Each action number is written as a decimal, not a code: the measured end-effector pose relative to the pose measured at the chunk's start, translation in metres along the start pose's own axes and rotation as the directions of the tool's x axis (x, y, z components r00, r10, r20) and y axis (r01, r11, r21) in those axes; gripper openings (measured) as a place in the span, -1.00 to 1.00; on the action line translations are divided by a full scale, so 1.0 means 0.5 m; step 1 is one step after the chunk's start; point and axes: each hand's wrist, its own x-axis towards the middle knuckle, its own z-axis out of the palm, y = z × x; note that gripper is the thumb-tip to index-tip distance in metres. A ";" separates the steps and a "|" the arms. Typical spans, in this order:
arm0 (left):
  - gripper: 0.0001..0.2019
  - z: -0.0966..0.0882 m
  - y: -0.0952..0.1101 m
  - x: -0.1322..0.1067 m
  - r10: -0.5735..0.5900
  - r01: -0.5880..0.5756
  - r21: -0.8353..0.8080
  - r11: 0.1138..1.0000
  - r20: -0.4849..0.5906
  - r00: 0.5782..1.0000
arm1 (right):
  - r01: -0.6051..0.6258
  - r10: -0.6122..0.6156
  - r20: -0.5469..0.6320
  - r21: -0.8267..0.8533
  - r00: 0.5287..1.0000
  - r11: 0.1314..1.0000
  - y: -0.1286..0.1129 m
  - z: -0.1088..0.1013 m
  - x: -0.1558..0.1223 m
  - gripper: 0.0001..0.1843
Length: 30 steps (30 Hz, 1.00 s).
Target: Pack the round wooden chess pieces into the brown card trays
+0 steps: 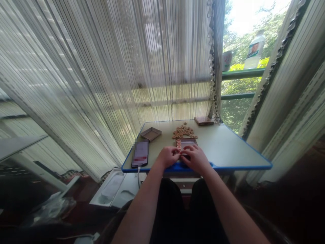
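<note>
Resting on the near edge of the worktop [228,145], my left hand [168,156] and right hand [195,157] sit close together over a small brown tray [187,143], fingertips on its near end; whether they pinch anything I cannot tell. Round tan pieces [183,131] lie heaped just beyond it, with one row lined inside its left edge.

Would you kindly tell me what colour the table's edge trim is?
Blue, seen in the head view along the table's edge trim.
</note>
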 end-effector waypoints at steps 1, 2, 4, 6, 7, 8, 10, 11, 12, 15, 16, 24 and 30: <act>-0.80 0.000 0.001 0.000 0.003 -0.003 0.004 1.000 0.009 1.000 | -0.002 0.002 0.001 -0.001 1.000 1.000 0.000 0.000 0.000 -0.79; -0.81 -0.001 0.002 -0.001 0.005 -0.005 0.007 1.000 0.016 1.000 | -0.005 0.005 0.002 -0.002 1.000 1.000 -0.001 -0.001 0.000 -0.79; -0.80 -0.001 0.002 -0.001 0.000 0.000 0.008 1.000 0.013 1.000 | -0.008 0.008 0.005 -0.004 1.000 1.000 -0.002 -0.002 0.000 -0.79; -0.78 0.000 0.002 -0.001 -0.004 0.004 0.006 1.000 0.002 1.000 | -0.011 0.011 0.008 -0.004 1.000 1.000 -0.003 -0.004 0.000 -0.79; -0.77 0.000 0.001 -0.001 -0.005 0.005 0.005 1.000 -0.006 1.000 | -0.013 0.013 0.009 -0.004 1.000 1.000 -0.003 -0.004 0.000 -0.79; -0.76 0.001 0.001 -0.001 -0.007 0.008 0.004 1.000 -0.012 1.000 | -0.014 0.014 0.011 -0.003 1.000 1.000 -0.004 -0.005 0.000 -0.80; -0.75 0.001 -0.001 -0.001 -0.016 0.016 -0.001 1.000 -0.021 1.000 | -0.015 0.015 0.015 0.001 1.000 1.000 -0.004 -0.006 0.000 -0.80; -0.75 0.001 -0.002 0.000 -0.020 0.020 -0.002 1.000 -0.025 0.999 | -0.014 0.014 0.018 0.003 1.000 1.000 -0.005 -0.006 0.000 -0.80; -0.74 0.001 -0.002 0.000 -0.024 0.023 -0.002 1.000 -0.027 0.999 | -0.013 0.013 0.021 0.005 1.000 1.000 -0.005 -0.007 0.000 -0.80; -0.76 0.001 -0.001 0.000 -0.025 0.025 0.007 1.000 -0.014 1.000 | -0.007 0.007 0.022 0.007 1.000 1.000 -0.006 -0.007 0.000 -0.80; -0.77 0.000 0.000 0.000 -0.022 0.022 0.011 1.000 -0.006 1.000 | -0.004 0.004 0.020 0.008 1.000 1.000 -0.006 -0.006 0.000 -0.80; -0.76 0.006 -0.003 -0.002 -0.021 0.022 0.025 0.999 -0.037 0.999 | -0.027 0.030 -0.050 0.053 0.998 0.998 0.008 0.006 0.002 -0.66; -0.74 0.007 -0.003 -0.004 -0.068 0.068 -0.010 0.998 -0.034 0.997 | -0.036 0.038 -0.034 0.049 0.999 0.998 0.012 0.006 0.004 -0.65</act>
